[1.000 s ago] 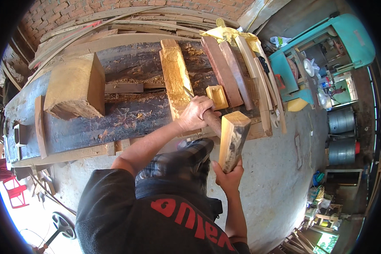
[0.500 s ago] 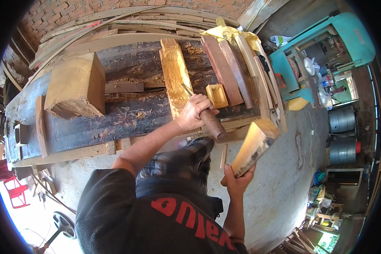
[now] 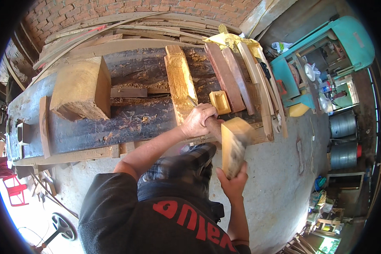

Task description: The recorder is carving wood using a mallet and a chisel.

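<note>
My left hand is wrapped round the round wooden handle of a chisel, whose blade tip rests on a long yellow board with a rough, cut surface. My right hand grips a chunky wooden block, its top blurred and over the end of the chisel handle; whether they touch I cannot tell. A small hollowed yellow piece sits just right of the board. A large wooden block stands to the left. All rest on a dark, scarred slab serving as a bench.
Reddish and pale strips lie on the bench's right, by a yellow sack. Long boards line the brick wall. A teal machine and metal drums stand right. A red chair is at lower left.
The wooden block in my right hand swung out to the right, then came back left over the chisel handle. My left hand stays on the chisel. The whole view has shifted slightly downward.
</note>
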A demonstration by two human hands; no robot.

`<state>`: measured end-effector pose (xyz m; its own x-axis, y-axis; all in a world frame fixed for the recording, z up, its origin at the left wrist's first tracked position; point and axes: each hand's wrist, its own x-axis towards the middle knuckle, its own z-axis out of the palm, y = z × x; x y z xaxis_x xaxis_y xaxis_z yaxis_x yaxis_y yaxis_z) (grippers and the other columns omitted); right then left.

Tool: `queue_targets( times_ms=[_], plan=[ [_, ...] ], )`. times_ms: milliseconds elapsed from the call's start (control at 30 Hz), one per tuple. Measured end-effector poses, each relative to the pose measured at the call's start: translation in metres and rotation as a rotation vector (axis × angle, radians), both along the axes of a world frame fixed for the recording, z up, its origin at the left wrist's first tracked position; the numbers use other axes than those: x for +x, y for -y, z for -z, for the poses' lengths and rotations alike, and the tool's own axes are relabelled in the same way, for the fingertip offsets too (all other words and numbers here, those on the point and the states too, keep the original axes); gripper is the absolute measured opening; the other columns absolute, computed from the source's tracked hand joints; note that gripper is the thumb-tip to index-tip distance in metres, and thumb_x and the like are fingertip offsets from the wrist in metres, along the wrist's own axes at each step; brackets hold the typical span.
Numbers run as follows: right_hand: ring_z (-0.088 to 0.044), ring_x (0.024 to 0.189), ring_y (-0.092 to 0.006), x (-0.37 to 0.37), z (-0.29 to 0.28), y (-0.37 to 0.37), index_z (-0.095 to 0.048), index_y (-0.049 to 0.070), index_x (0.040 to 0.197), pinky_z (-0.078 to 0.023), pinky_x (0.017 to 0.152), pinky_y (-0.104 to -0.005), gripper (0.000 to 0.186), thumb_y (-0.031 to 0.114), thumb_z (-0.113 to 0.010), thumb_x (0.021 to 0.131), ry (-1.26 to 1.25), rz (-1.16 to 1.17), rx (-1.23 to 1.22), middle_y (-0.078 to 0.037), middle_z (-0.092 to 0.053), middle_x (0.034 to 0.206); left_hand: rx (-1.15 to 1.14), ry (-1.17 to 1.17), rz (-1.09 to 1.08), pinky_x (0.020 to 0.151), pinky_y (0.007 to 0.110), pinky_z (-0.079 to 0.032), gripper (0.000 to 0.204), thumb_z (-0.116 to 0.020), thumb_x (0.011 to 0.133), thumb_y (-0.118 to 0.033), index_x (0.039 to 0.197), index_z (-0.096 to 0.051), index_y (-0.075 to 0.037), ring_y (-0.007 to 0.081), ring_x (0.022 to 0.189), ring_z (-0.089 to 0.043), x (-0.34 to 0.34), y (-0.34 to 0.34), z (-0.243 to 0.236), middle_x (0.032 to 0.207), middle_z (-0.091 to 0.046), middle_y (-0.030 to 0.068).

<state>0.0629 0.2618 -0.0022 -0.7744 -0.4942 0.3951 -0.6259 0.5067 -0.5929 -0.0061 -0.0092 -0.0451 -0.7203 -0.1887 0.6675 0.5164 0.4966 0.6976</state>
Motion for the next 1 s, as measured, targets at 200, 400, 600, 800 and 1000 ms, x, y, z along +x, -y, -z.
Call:
queue_targets(
  times_ms=[200,400,600,800,1000],
  plan=[
    [-0.063,0.078,-0.0232,-0.002,-0.03,0.0,-0.053,0.001,0.111,-0.051,0.078,-0.0371,0.057,0.024,-0.086,0.071,0.022,-0.074,-0.206,-0.008,-0.064,0.087,-0.014,-0.023,-0.033,0.065,0.04,-0.043,0.035,-0.083,0.073,-0.022,0.078,-0.051,-0.01,0.0302,0.071,-0.058,0.003,0.003,0.009,0.072,-0.055,0.0066],
    [-0.064,0.084,-0.0179,-0.005,-0.001,0.015,-0.049,0.001,0.112,-0.053,0.073,-0.0348,0.055,0.021,-0.084,0.074,0.409,0.114,-0.111,-0.009,-0.065,0.09,-0.083,-0.083,0.032,0.062,0.041,-0.042,0.034,-0.084,0.073,-0.021,0.078,-0.052,-0.011,0.029,0.07,-0.057,0.002,0.001,0.014,0.072,-0.055,0.0055],
    [-0.061,0.075,-0.0141,0.004,-0.022,0.019,-0.044,0.001,0.116,-0.052,0.069,-0.0294,0.057,0.01,-0.082,0.075,0.543,0.158,-0.327,-0.005,-0.061,0.085,-0.034,-0.155,-0.062,0.063,0.04,-0.042,0.031,-0.082,0.075,-0.015,0.079,-0.052,-0.009,0.0283,0.07,-0.055,0.009,0.006,0.002,0.073,-0.053,0.006],
    [-0.06,0.068,-0.0117,0.0,-0.028,0.009,-0.043,0.002,0.114,-0.052,0.066,-0.0309,0.055,0.008,-0.081,0.075,0.429,0.126,-0.375,-0.003,-0.06,0.083,0.0,-0.097,-0.046,0.062,0.039,-0.044,0.03,-0.081,0.077,-0.016,0.079,-0.052,-0.008,0.0285,0.07,-0.055,0.0,0.012,0.0,0.073,-0.052,0.008],
    [-0.058,0.072,-0.0217,0.004,-0.04,0.016,-0.056,0.001,0.106,-0.05,0.08,-0.0336,0.041,0.005,-0.077,0.071,0.209,0.01,-0.527,-0.006,-0.061,0.072,0.092,-0.02,-0.011,0.065,0.044,-0.046,0.036,-0.082,0.072,-0.021,0.078,-0.049,-0.009,0.0359,0.069,-0.057,-0.004,0.007,-0.006,0.071,-0.054,0.0117]
  ],
)
